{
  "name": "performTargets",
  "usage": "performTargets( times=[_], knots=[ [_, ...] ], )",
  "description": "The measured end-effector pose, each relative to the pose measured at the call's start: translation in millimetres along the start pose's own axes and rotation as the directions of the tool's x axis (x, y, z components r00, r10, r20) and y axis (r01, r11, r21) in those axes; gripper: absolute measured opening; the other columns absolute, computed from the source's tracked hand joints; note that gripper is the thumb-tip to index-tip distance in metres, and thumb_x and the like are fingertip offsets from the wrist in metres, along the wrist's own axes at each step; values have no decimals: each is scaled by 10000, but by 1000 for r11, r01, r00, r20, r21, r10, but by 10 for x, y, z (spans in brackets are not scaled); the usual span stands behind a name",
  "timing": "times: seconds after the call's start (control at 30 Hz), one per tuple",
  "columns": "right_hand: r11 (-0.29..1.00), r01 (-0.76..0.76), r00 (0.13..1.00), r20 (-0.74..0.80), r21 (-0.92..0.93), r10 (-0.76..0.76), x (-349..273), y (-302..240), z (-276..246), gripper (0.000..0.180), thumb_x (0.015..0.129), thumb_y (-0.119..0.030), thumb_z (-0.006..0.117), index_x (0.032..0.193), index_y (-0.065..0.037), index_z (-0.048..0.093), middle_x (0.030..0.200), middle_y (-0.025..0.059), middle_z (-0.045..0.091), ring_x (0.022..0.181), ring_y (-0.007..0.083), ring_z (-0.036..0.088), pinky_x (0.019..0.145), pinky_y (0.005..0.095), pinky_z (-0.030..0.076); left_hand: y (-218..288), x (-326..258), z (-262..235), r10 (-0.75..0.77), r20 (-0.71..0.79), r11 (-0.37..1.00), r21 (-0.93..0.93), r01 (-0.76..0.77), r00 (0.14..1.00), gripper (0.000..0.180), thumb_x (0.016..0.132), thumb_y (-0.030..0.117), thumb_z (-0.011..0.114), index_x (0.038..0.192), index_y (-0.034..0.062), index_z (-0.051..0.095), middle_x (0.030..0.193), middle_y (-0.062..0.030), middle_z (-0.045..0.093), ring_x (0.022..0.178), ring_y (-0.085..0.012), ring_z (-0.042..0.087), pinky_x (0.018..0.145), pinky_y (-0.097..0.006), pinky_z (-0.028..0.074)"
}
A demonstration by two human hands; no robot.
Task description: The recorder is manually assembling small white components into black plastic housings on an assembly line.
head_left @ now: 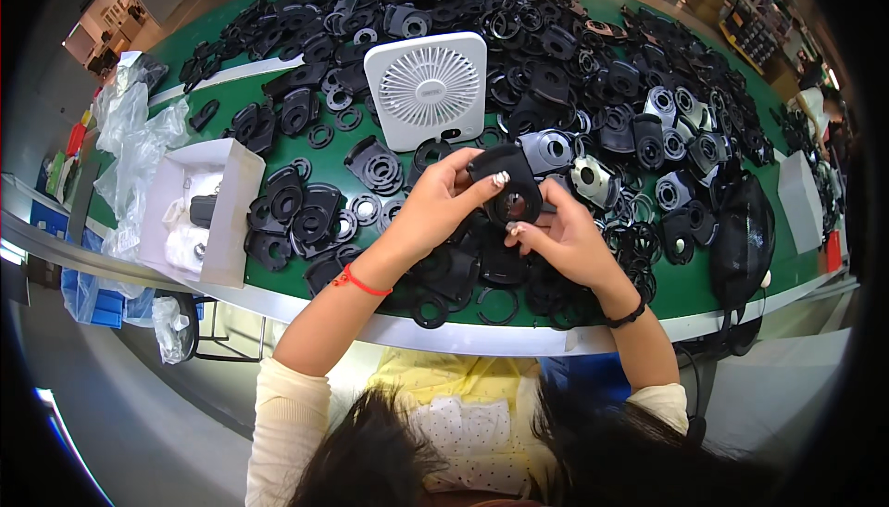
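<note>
Black plastic part point(506, 170), held up in both hands above the near half of the tabletop point(790, 263), just in front of a white square fan point(427, 90). Matte, dark upper body with rounded corners; lower end is curved and carries a round ring-like feature. Reddish-brown patch shows inside that round; can't tell if it's a reflection or something behind. Part sits slightly tilted, edges partly covered by fingers.

Left hand point(443, 200) pinches the left side, thumb laid across the front, fingers toward the top edge. Right hand point(569, 240) grips the lower right edge between thumb and curled fingers. Light decorated nails on both. Red band point(364, 282) on left wrist, dark band point(628, 314) on right.

Similar black parts lie loose below the hands; big heap point(546, 9) of them behind the fan. Loose black rings point(635, 253) right of the right hand. White open box point(232, 220) at left, black bag point(741, 243) at right.
</note>
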State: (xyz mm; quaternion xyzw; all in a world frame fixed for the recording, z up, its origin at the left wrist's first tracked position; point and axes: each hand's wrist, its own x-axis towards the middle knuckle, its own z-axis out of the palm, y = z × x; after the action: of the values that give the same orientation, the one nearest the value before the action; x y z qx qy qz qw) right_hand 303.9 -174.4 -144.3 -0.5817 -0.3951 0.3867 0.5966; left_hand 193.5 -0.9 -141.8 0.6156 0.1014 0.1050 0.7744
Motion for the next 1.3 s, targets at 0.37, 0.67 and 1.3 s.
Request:
performTargets(
  times=[0.37,0.67,1.3],
  knots=[
    [922,-38,986,-166,-385,-29,18,118,-24,338,957,-225,527,740,26,592,570,39,543,501,95,499,477,264,382,-19,-67,124,135,112,894,414,-170,984,358,923,72,573,1264,15,484,1094,-90,634,956,-135,612,858,-281,491],
    [872,99,957,-194,-478,-215,25,70,56,276,925,-171,546,737,19,613,606,108,566,482,189,495,477,307,362,-5,-101,160,318,97,727,613,-309,943,369,906,51,566,1264,30,476,988,-132,648,784,-173,605,745,-300,488],
    [957,278,933,-214,-83,-290,96,9,10,564,860,16,628,1374,-33,402,1121,89,535,1030,132,571,855,239,499,-81,8,4,353,153,695,617,-368,923,241,940,144,530,1088,-20,627,955,-146,673,830,-216,648,750,-296,492]
  ],
)
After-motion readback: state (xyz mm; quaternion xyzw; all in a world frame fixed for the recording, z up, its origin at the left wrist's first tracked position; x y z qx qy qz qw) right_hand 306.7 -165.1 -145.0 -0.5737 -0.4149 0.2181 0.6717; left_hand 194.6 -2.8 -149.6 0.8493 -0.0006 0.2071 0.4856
